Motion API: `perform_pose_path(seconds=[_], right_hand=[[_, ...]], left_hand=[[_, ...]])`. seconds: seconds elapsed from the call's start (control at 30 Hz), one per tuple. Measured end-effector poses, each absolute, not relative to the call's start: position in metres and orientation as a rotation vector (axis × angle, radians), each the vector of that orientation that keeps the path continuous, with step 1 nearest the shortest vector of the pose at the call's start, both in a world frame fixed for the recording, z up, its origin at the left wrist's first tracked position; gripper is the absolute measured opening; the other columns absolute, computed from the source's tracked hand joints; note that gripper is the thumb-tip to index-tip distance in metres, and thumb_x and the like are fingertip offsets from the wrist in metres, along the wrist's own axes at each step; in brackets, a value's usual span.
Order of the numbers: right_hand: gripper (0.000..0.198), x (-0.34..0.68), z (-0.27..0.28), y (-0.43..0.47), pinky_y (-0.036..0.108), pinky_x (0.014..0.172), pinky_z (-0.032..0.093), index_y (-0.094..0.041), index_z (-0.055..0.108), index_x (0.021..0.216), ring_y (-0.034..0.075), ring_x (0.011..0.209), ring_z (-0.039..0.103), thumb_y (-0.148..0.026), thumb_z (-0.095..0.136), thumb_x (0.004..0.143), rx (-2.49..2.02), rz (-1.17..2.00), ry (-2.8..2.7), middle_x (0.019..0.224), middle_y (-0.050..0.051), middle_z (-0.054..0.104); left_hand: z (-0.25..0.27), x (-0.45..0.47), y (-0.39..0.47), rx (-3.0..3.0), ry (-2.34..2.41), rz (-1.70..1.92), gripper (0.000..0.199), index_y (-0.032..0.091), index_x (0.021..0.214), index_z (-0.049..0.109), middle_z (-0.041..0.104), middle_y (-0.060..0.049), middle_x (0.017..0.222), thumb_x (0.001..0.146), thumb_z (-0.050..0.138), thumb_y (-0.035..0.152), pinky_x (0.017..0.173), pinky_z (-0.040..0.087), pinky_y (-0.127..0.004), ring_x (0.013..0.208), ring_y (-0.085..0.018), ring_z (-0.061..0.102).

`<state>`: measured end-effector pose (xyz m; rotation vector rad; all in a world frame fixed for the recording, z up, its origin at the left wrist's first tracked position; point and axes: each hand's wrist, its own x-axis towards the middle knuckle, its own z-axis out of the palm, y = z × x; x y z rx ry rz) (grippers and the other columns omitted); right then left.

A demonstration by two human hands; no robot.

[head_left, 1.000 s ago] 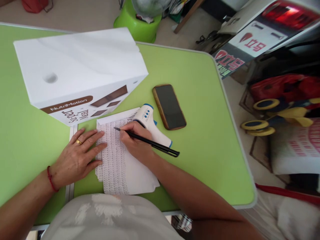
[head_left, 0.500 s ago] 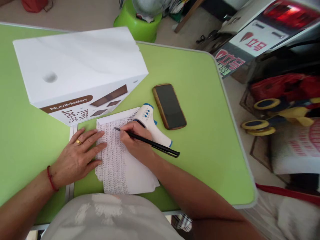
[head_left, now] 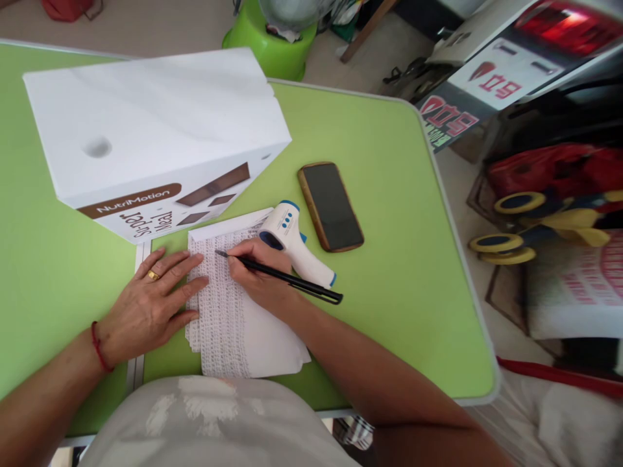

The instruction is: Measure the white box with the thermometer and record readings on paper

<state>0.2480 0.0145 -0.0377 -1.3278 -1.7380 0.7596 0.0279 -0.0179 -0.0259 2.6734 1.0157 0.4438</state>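
My right hand (head_left: pixel 260 272) is closed around a black pen (head_left: pixel 292 281), its tip over the written part of a sheet of paper (head_left: pixel 221 318). Rows of small handwriting cover the sheet's left half, while its lower right is blank; other sheets lie under it. Flat and with fingers spread, my left hand (head_left: pixel 158 301) rests at the paper's left edge, fingertips on it. A white and blue infrared thermometer (head_left: pixel 294 243) lies across the paper's upper right, just beyond my right hand and partly hidden by it.
A large white printed box (head_left: pixel 156 123) stands beyond the paper at the left. To the right of the thermometer lies a phone (head_left: pixel 331 206) with a dark screen. All are on a green table (head_left: pixel 409 272). Behind its far edge is a green stool (head_left: pixel 272 52).
My right hand and the pen have shifted slightly left along the paper. My left hand, the thermometer and the phone stay in place.
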Motion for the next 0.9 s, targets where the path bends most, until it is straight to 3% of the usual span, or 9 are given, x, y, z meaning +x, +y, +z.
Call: perform_pose_path(seconds=[0.9], right_hand=[[0.008, 0.2466, -0.0372, 0.0144, 0.022, 0.050, 0.046, -0.022, 0.055, 0.069, 0.009, 0.050, 0.053, -0.018, 0.052, 0.075, -1.311, 0.708, -1.738, 0.055, -0.005, 0.058]], left_hand=[[-0.0264, 0.0284, -0.0178, 2.671, 1.013, 0.468, 0.033, 0.014, 0.125, 0.058, 0.048, -0.014, 0.144, 0.097, 0.052, 0.032, 0.112, 0.032, -0.056, 0.133, -0.031, 0.043]])
